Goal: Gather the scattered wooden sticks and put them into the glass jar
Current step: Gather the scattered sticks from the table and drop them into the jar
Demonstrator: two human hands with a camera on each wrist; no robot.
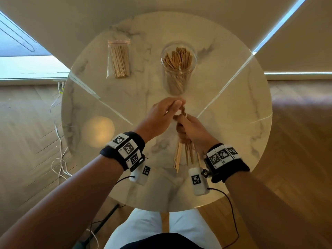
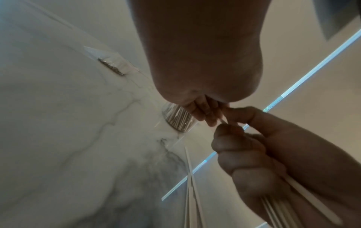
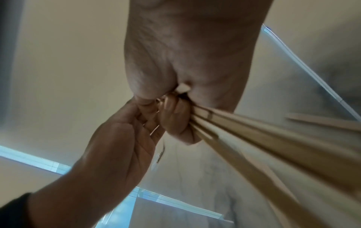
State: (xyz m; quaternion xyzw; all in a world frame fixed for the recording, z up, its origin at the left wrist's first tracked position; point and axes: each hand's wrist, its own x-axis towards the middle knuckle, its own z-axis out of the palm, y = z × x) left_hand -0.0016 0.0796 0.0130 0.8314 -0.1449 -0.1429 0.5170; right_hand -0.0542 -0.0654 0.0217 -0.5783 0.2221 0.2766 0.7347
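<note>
sticks (image 1: 181, 155): pale tan | table (image 1: 224, 108): white, grey-veined marble | wristbands (image 1: 124, 150): black, black-white tags

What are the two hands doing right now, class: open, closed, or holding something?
Left hand: pinching the top ends of the thin wooden sticks.
Right hand: closed around the same bundle of sticks, lower down.

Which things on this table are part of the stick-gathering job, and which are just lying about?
Part of the job:
bundle of wooden sticks, gripped by the right hand
left hand, pinching the bundle's top end
glass jar, already holding sticks

Lying about:
clear bag of sticks
round marble table
</note>
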